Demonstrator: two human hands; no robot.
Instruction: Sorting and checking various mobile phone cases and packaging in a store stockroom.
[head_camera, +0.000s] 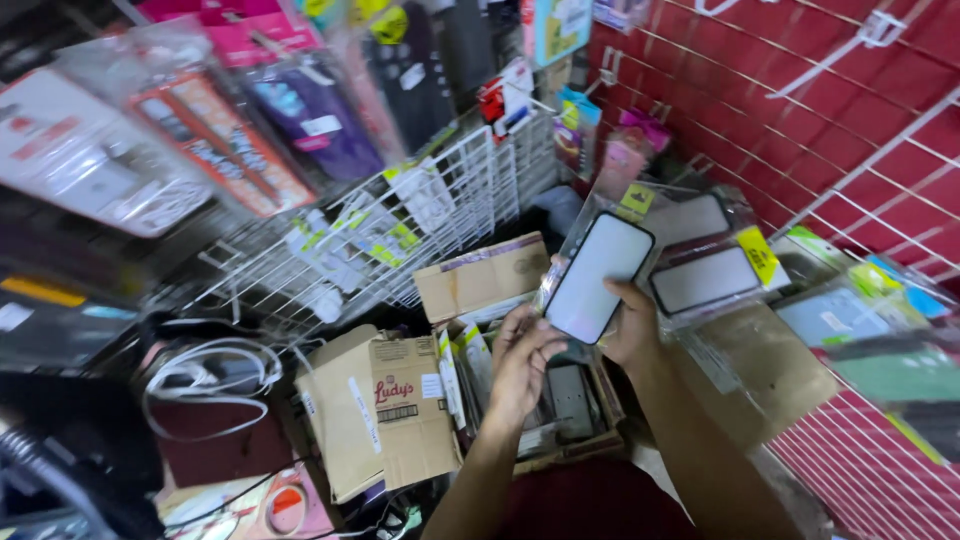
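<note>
A flat phone screen protector (597, 277) with a black rim and pale face is held up at the centre of the head view. My right hand (632, 325) grips its lower right edge from behind. My left hand (522, 360) touches its lower left edge with fingers curled. Below both hands an open cardboard box (572, 412) holds several packaged items.
Brown cardboard boxes (395, 415) lie at lower left, another (480, 277) behind. A white wire rack (400, 225) holds small packets. Packaged screen protectors (705, 278) hang on the red grid wall (800, 90) at right. White cables (210, 375) lie at left.
</note>
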